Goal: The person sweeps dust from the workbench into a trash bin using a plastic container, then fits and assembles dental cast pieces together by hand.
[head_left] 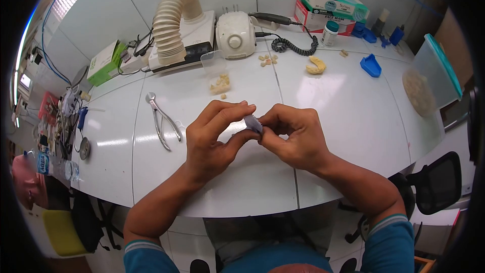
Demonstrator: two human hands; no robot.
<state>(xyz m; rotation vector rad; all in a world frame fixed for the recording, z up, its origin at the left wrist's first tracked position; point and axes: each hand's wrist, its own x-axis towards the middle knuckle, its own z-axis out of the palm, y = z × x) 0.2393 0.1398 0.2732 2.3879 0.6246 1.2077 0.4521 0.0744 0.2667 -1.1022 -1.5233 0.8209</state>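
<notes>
Both hands meet above the white table (227, 187), near its middle. My left hand (214, 134) pinches a small greyish-purple piece (253, 124) between thumb and fingers. From the right, my right hand (295, 134) grips the edge of the same piece with its thumb and index finger. The piece is small, and its details are hard to make out. Left of my left hand lie metal pliers (160, 121) with their handles spread. Beyond the hands stands a clear container (216, 71) with yellowish pieces in it, and one loose piece (223, 96) lies in front.
At the back are a ribbed hose (167, 25), a white control unit (235, 35) with a coiled cord (298, 50), and mask boxes (328, 15). A yellow dental model (316, 65) and blue tray (371, 65) lie right. A lidded tub (434, 76) stands far right.
</notes>
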